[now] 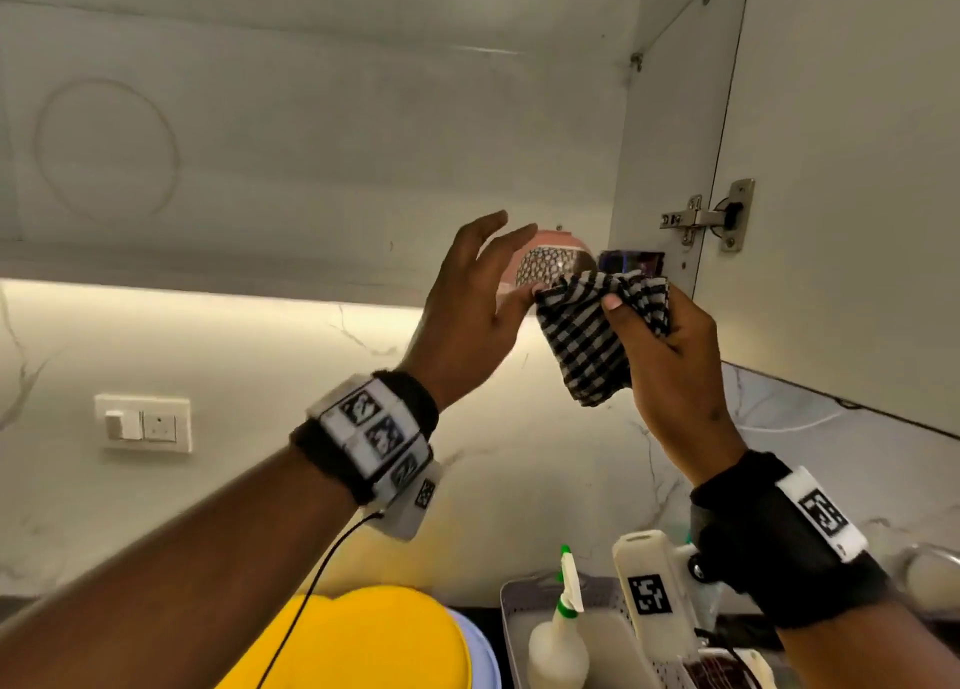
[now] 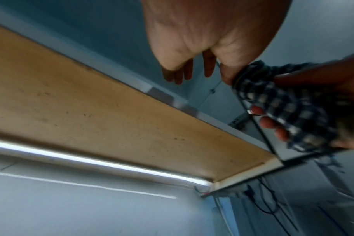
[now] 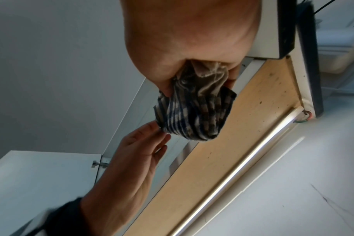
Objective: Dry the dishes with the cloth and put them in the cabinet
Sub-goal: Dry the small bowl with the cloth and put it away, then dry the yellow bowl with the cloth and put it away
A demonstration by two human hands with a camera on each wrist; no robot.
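Two bare hands are raised in front of an open wall cabinet [image 1: 670, 116]. The right hand [image 1: 670, 355] grips a bunched black-and-white checked cloth [image 1: 597, 335], fingers and thumb curled round it, with the loose end hanging below the fist. The left hand [image 1: 467, 303] is spread, fingers straight and holding nothing; its thumb tip touches the cloth's edge. Just behind the left fingers, a patterned bowl [image 1: 550, 264] with a pink rim sits on the cabinet's bottom shelf, beside a dark square object [image 1: 631, 262] near the door hinge [image 1: 706, 218]. Below the cabinet, a light strip [image 3: 238, 161] glows against the marble wall. Low down stand a white spray bottle [image 1: 561, 631], a dish rack [image 1: 514, 631] and something yellow [image 1: 374, 641].
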